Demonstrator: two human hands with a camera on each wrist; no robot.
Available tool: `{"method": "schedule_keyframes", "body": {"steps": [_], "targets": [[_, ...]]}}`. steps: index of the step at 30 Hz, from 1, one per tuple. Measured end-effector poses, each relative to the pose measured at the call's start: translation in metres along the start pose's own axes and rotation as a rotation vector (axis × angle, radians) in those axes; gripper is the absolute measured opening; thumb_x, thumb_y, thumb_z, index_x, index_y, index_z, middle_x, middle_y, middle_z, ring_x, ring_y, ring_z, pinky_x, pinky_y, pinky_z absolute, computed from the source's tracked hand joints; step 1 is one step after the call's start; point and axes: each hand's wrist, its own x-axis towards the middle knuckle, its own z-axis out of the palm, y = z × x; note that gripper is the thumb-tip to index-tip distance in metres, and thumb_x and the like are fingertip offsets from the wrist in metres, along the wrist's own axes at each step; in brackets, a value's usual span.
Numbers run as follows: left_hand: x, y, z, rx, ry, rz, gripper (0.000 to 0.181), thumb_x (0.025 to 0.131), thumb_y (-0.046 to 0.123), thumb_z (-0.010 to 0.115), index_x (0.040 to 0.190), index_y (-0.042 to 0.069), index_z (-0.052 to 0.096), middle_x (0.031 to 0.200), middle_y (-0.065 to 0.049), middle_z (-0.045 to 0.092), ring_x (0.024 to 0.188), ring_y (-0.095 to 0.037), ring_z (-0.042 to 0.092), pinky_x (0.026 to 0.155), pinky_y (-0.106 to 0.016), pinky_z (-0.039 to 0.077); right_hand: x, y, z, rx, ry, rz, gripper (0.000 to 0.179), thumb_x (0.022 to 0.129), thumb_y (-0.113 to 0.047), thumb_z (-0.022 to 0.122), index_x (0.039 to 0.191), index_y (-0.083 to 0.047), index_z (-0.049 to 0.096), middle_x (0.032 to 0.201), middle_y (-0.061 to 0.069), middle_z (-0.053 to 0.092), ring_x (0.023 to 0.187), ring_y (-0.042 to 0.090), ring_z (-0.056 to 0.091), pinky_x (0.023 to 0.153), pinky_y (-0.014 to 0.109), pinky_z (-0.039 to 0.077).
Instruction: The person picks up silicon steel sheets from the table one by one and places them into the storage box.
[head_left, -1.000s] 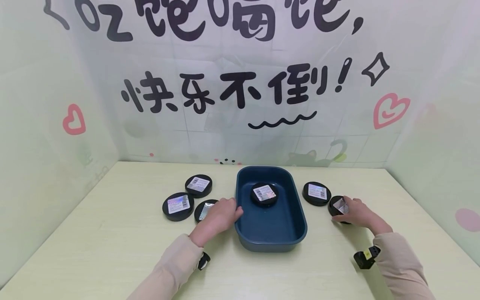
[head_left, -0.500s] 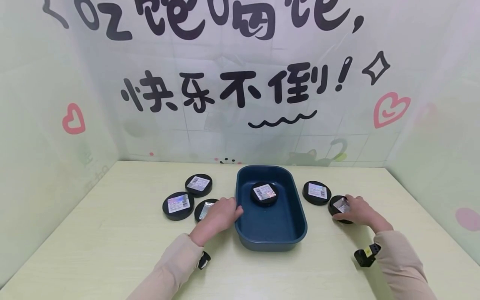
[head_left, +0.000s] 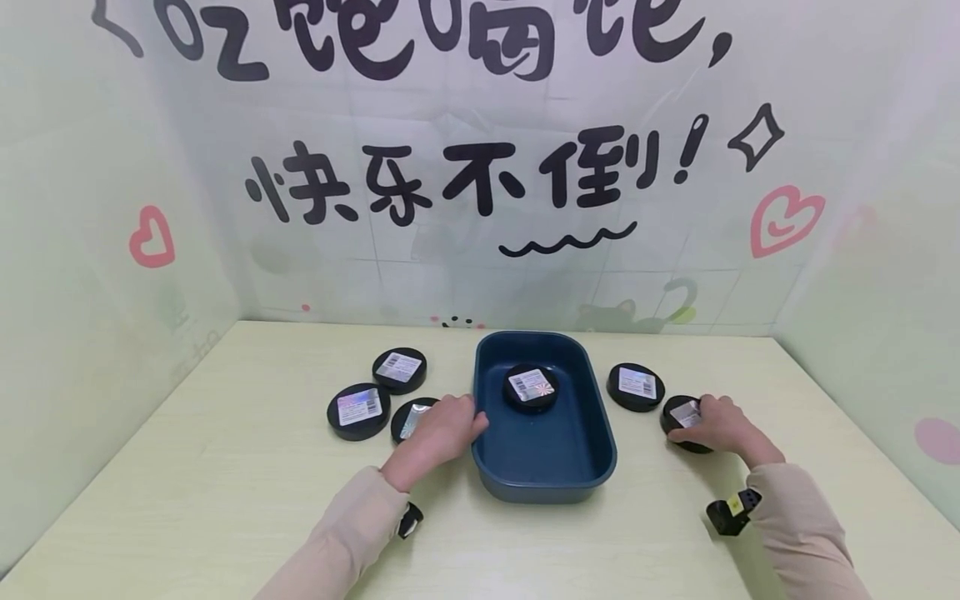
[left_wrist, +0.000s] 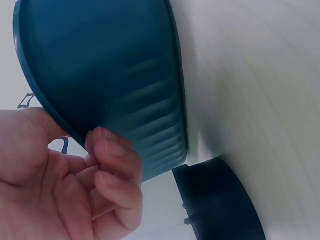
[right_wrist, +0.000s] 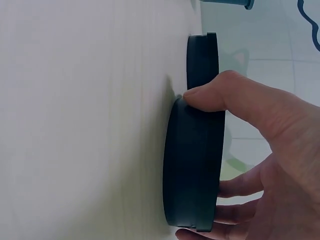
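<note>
My left hand pinches the left rim of a deep blue rectangular tub, thumb inside and fingers under the rim. In the left wrist view the fingers lie against its ribbed outer wall. My right hand grips a flat round black container with a silvery label, its thumb on one side and fingers on the other. A similar black container sits inside the tub, toward its far end. Another black container lies just behind the gripped one.
Left of the tub lie several more round black containers, one partly hidden by my left hand. The pale wooden table meets a printed backdrop at its far edge, with side panels left and right.
My right hand and the container it grips have shifted very slightly to the right. The left hand and the tub stay in place. The head view has moved a touch.
</note>
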Motion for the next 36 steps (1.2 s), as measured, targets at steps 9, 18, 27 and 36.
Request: {"method": "schedule_keyframes", "body": {"steps": [9,18,27,36], "targets": [[0.0,0.001,0.0,0.008,-0.002,-0.012,0.025,0.084,0.018,0.048,0.062,0.007,0.046,0.056,-0.005,0.043,0.049,-0.018,0.044,0.044,-0.029,0.033,0.0,0.001,0.002,-0.012,0.018,-0.04,0.052,0.063,-0.033,0.07,0.076,0.013,0.048,0.068,0.016,0.049,0.063,0.024,0.047,0.054,0.032,0.039],[0.001,0.003,0.001,-0.003,0.0,-0.037,0.024,0.085,0.018,0.048,0.064,0.006,0.049,0.057,-0.006,0.045,0.05,-0.019,0.044,0.045,-0.029,0.034,-0.003,-0.005,0.002,0.009,0.001,-0.043,0.046,0.064,-0.031,0.069,0.074,0.01,0.049,0.066,0.013,0.05,0.059,0.021,0.048,0.053,0.03,0.039],[0.001,0.003,0.002,-0.001,0.001,-0.054,0.024,0.085,0.017,0.048,0.064,0.006,0.05,0.058,-0.007,0.047,0.05,-0.019,0.045,0.045,-0.029,0.035,-0.005,-0.019,-0.005,0.032,0.003,-0.055,0.042,0.065,-0.029,0.069,0.074,0.008,0.049,0.066,0.012,0.049,0.059,0.02,0.046,0.05,0.028,0.038],[0.0,0.005,0.002,-0.007,0.015,-0.057,0.025,0.085,0.016,0.048,0.062,0.006,0.05,0.058,-0.007,0.047,0.05,-0.019,0.045,0.044,-0.029,0.034,-0.008,-0.041,-0.016,0.012,0.064,-0.131,0.054,0.065,-0.029,0.071,0.085,0.015,0.048,0.072,0.016,0.047,0.065,0.024,0.045,0.054,0.03,0.037]]}}
